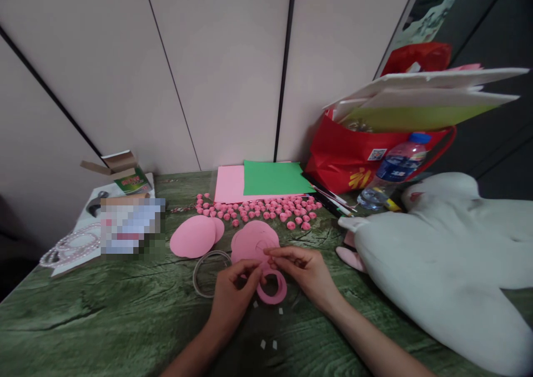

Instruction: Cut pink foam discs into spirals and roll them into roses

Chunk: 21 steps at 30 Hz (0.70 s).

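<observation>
My left hand (237, 283) and my right hand (307, 267) are close together, each with thumb and fingers pinched. What they hold is too small to make out. Just below the fingertips lies a pink ring (283, 291), and behind them is a stack of pink scalloped paper pieces (247, 241). Beside my left hand rests a grey wire-like hoop (195, 277). Larger pink paper rounds (192, 235) lie farther left. Many small rolled pink paper flowers (270, 206) spread across the back. Several tiny pale bits (263, 344) dot the table in front.
Pink (230, 182) and green sheets (272, 178) lie by the wall. A red bag (333, 152), a water bottle (387, 169) and a white plush toy (433, 266) occupy the right. An opened box (133, 181) and bead strings (69, 246) sit left on the green wood-grain table (104, 327).
</observation>
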Each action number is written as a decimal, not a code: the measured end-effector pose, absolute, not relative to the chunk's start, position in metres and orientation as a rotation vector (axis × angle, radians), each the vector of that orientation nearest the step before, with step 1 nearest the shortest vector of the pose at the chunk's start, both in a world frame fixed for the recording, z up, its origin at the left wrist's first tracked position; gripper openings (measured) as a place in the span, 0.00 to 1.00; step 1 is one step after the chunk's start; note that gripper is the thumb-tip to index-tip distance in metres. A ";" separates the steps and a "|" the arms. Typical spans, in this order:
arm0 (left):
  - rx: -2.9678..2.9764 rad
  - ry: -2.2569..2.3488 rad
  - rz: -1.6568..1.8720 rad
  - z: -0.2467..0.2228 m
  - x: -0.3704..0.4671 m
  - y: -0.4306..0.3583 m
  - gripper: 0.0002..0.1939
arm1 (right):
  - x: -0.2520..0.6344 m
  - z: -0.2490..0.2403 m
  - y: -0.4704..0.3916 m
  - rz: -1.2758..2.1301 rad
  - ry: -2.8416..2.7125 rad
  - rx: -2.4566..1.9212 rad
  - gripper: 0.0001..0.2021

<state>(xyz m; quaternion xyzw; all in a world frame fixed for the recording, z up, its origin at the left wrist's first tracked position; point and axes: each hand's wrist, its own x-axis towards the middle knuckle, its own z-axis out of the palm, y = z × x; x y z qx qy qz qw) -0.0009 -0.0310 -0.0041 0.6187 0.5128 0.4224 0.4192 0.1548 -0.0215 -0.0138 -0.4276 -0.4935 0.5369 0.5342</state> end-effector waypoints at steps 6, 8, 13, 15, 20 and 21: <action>1.561 1.261 1.036 -0.004 -0.001 -0.032 0.08 | 0.154 -0.016 -0.020 1.344 -1.084 -0.943 0.09; 1.567 1.259 1.030 -0.004 -0.002 -0.031 0.08 | 0.154 -0.017 -0.020 1.359 -1.059 -0.935 0.09; 1.573 1.252 1.007 -0.005 -0.001 -0.031 0.08 | 0.155 -0.018 -0.020 1.373 -1.041 -0.941 0.08; 1.575 1.249 1.011 -0.005 0.000 -0.031 0.08 | 0.155 -0.019 -0.020 1.366 -1.058 -0.946 0.07; 1.569 1.254 1.033 -0.004 0.001 -0.032 0.08 | 0.155 -0.018 -0.020 1.300 -1.144 -0.956 0.05; 1.575 1.263 1.042 -0.004 0.001 -0.031 0.08 | 0.155 -0.018 -0.020 1.289 -1.154 -0.956 0.05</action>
